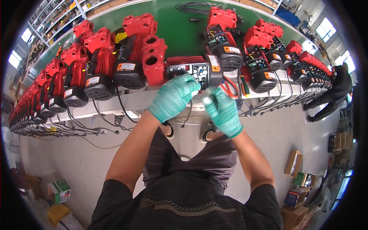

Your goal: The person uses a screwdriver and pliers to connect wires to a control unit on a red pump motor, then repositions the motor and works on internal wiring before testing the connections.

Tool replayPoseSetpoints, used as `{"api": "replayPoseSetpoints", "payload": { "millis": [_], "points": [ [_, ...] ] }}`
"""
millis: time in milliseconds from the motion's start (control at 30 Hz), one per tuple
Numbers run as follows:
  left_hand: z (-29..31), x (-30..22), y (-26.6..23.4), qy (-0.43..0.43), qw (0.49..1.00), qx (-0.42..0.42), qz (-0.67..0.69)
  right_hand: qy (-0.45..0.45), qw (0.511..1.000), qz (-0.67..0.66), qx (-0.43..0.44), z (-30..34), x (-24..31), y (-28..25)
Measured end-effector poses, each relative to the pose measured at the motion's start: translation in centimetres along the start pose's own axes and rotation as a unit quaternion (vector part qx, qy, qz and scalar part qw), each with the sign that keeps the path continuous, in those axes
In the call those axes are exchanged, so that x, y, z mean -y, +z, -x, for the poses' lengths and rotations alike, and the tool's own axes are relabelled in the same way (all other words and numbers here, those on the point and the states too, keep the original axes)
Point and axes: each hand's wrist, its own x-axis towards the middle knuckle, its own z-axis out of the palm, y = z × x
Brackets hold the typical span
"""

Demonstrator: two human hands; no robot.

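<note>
Head view: gloved left hand (174, 96) rests curled, gripping nothing visible, on the black control box (193, 73); right hand (223, 111) pinches a small pale part (207, 100) beside it.

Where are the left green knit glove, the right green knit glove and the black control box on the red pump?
Left green knit glove (173, 97), head view: back of the hand.
Right green knit glove (223, 111), head view: back of the hand.
Black control box (191, 71), head view: its front panel.
</note>
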Motion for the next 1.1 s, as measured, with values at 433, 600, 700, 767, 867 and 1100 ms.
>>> {"api": "replayPoseSetpoints", "payload": {
  "millis": [433, 600, 700, 767, 867, 1100],
  "points": [
    [0.0, 0.1, 0.1, 0.008, 1.0, -0.006, 0.0, -0.077, 0.992, 0.031, 0.095, -2.6, 0.0, -0.4],
    [0.0, 0.3, -0.1, 0.025, 1.0, -0.003, -0.011, 0.284, 0.919, -0.244, 0.121, -2.1, 1.6, -0.4],
    [0.1, 0.2, 0.0, 0.024, 1.0, -0.007, 0.003, 0.4, 0.823, -0.385, 0.118, -1.7, 2.1, -1.3],
    [0.0, 0.1, -0.1, 0.023, 1.0, -0.005, -0.002, 0.39, 0.851, -0.321, 0.144, -1.9, 1.4, -1.9],
    [0.0, 0.4, 0.1, 0.026, 1.0, -0.008, -0.001, -0.168, 0.977, 0.133, -0.005, -2.2, -0.3, -1.2],
    [0.0, 0.5, 0.1, 0.028, 1.0, -0.003, 0.01, -0.325, 0.875, 0.346, 0.099, -3.9, -0.4, -2.8]
  ]
}}
